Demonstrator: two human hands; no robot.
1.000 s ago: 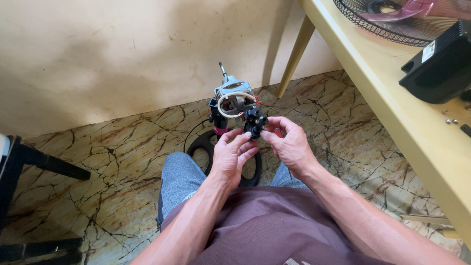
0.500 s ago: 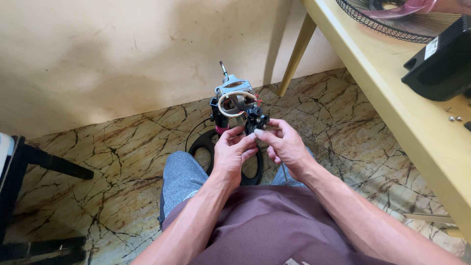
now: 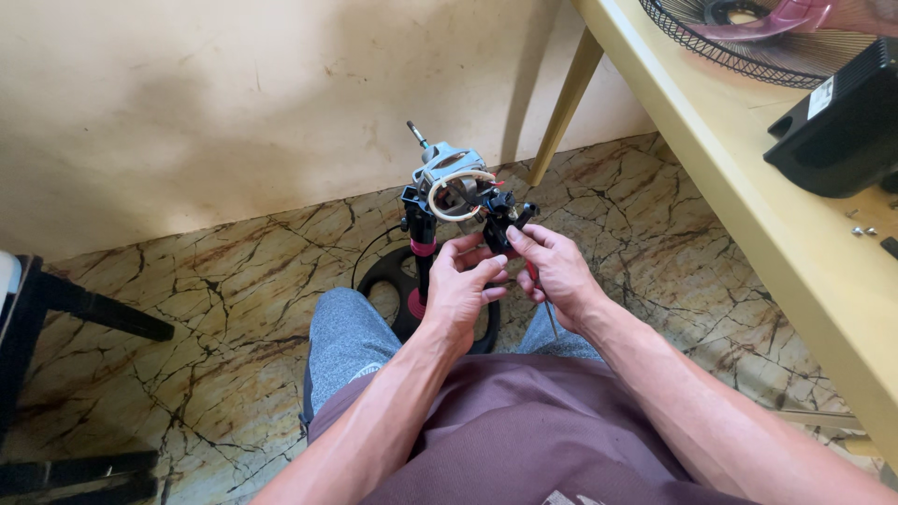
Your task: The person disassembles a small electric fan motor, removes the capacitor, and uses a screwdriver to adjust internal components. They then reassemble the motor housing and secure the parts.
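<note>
A small fan motor (image 3: 449,180) with a grey housing, a pale wire loop and a bare shaft sits on top of a black stand pole (image 3: 422,266) with a pink ring. The pole rises from a round black base (image 3: 385,278) on the floor between my knees. My left hand (image 3: 460,288) pinches a small black part (image 3: 500,223) that hangs at the motor's right side. My right hand (image 3: 554,271) touches the same part with its thumb and forefinger. It also holds a red-handled screwdriver (image 3: 532,272) in its palm, shaft pointing down.
A yellow table (image 3: 748,206) runs along the right, with a wire fan grille (image 3: 767,42), a black box (image 3: 842,122) and loose screws (image 3: 862,231) on it. Its leg (image 3: 561,103) stands behind the motor. A black stool (image 3: 56,309) is at the left, and a beige wall is ahead.
Both hands have stayed at the black part beside the motor. The fingers have shifted slightly around it, and my right thumb now lies on top.
</note>
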